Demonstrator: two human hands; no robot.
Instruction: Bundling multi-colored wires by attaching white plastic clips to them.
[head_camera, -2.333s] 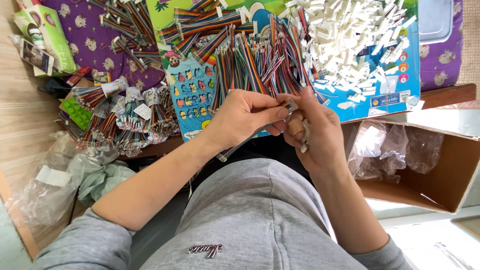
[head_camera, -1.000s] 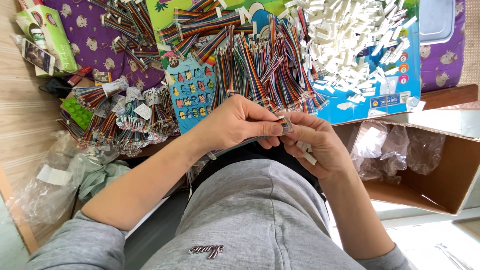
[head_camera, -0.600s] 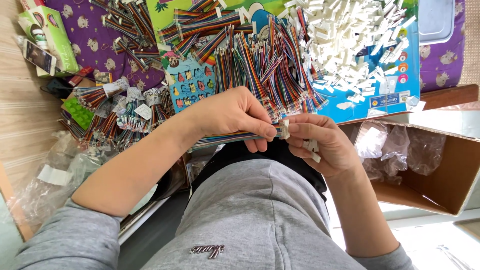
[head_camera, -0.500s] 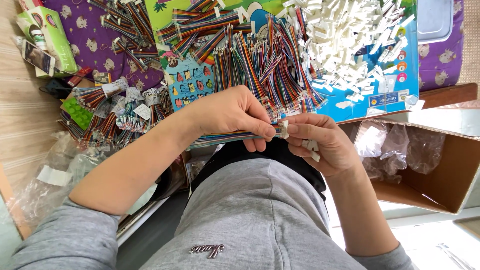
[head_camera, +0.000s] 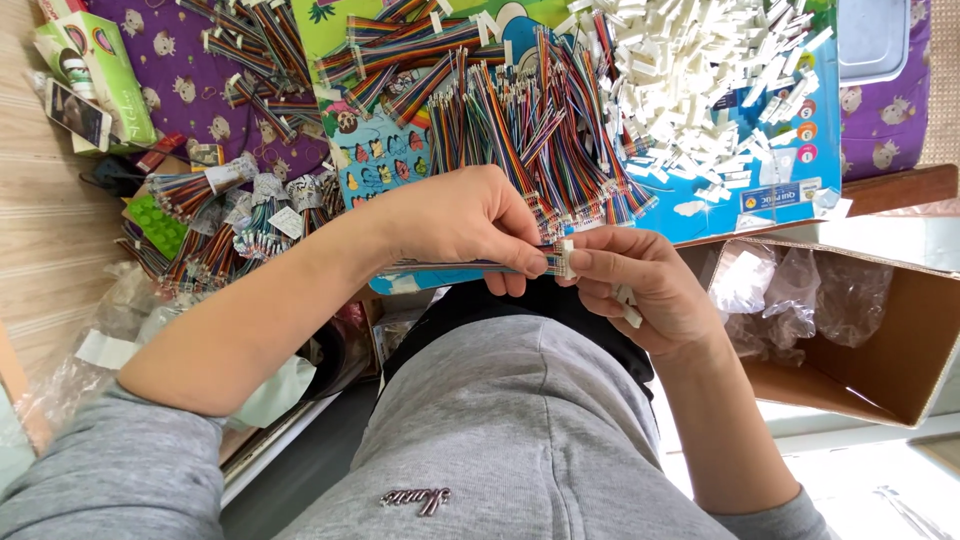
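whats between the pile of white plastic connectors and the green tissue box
In the head view, loose bundles of rainbow ribbon cables lie between the white plastic connectors and green tissue box.

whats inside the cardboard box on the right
Crumpled clear plastic bags lie inside the cardboard box. Whatever is under or inside them cannot be seen.

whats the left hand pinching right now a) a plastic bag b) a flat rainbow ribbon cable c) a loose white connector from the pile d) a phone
b: the left hand pinches a flat rainbow ribbon cable near its end, where the right hand meets it at a small white connector.
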